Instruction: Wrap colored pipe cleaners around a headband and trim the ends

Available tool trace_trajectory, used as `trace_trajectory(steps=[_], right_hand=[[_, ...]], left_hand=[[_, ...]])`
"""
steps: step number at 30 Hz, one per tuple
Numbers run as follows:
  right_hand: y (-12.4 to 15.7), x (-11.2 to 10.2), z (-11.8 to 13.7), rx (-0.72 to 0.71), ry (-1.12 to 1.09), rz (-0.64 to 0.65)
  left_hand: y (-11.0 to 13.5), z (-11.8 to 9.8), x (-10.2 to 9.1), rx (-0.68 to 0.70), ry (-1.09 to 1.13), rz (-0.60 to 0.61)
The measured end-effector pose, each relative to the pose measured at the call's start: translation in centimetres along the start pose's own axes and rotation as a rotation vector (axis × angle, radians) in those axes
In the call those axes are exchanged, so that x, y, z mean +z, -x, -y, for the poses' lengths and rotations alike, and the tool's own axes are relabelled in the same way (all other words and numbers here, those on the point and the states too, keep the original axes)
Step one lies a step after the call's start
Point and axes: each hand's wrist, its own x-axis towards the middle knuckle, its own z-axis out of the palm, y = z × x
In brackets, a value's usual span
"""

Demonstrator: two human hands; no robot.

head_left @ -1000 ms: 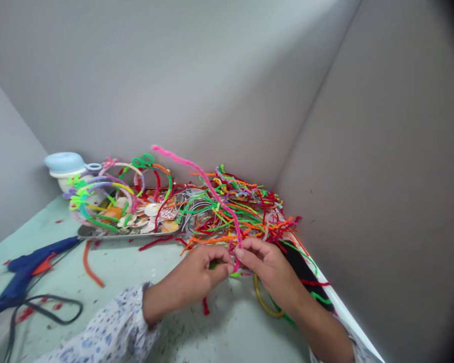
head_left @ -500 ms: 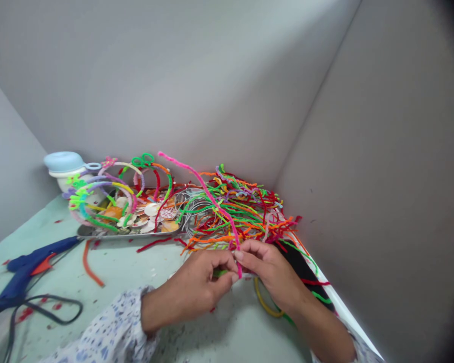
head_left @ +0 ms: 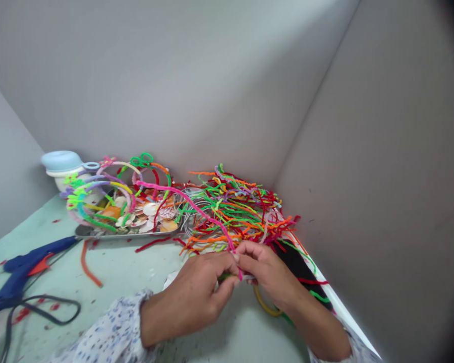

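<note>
Both hands meet at the lower end of a long pink pipe cleaner (head_left: 201, 210). My left hand (head_left: 196, 290) is closed, thumb and forefinger pinching near that end. My right hand (head_left: 267, 267) is also closed, its fingertips pressed on the pipe cleaner just above. The free length arches up and left, over a pile of colourful pipe cleaners (head_left: 245, 206). Something green shows inside my left hand, and a whitish piece peeks out below my right fingers; what they are is mostly hidden. A yellow curved piece (head_left: 265, 305) lies beneath my right wrist.
To the left, a metal tray (head_left: 136, 235) holds shells and several pipe-cleaner-wrapped headbands (head_left: 109, 186). A blue glue gun (head_left: 26, 267) with a looping dark cord lies at the far left. Behind the tray stands a white container with a light-blue lid (head_left: 62, 161). Grey walls enclose the table.
The pink pipe cleaner's free end has swung down and to the left, now hanging over the headbands. Both hands keep their pinch, having barely shifted.
</note>
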Motion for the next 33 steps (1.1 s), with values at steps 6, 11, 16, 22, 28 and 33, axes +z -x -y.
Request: trace_trajectory(steps=[6,11,16,22,28,33], right_hand=[[-0.1,0.0,-0.4,-0.021,0.043,0.016],[-0.4,-0.1,-1.0,-0.022,0.109,0.023],[-0.6,-0.1,-0.9,0.065,0.025,0.0],[-0.4,0.1,-0.4,0.101,-0.058,-0.028],[-0.2,0.3,-0.1,0.023,-0.002,-0.074],[-0.3,0.1,-0.7,-0.023,0.064,-0.089]], left_hand=[[0.1,0.0,0.2,0.052,-0.095,0.001],[0.2,0.3,0.4,0.092,-0.152,0.005],[0.1,0.6,0.2,0.174,-0.197,0.015],[-0.4,0.6,-0.5,0.217,-0.317,-0.038],[-0.2,0.8,0.0,0.098,-0.206,-0.095],[-0.2,0.4,0.4,-0.006,-0.138,-0.106]])
